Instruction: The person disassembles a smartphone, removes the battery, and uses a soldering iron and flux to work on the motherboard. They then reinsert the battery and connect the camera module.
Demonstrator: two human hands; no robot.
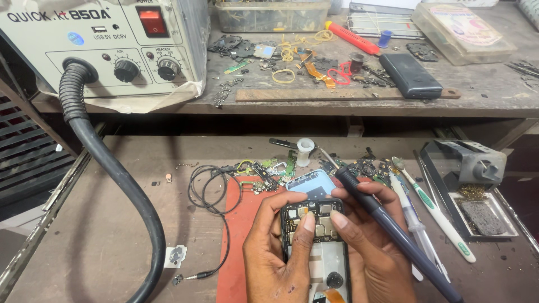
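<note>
An opened phone (319, 247) with its back off lies over a red mat (238, 235), its circuit board and metal shields exposed. My left hand (275, 252) grips the phone's left side, thumb pressed on the board. My right hand (370, 241) holds a dark soldering iron (387, 224) like a pen. Its tip points up and left, past the phone's top edge, near a light blue phone piece (311, 182).
A hot air station (106, 45) sits on the upper shelf at left, its black hose (118, 179) curving down. A soldering iron stand (471, 185) is at right, with a toothbrush (435, 210), solder spool (305, 148), loose boards and a thin black cable (210, 196).
</note>
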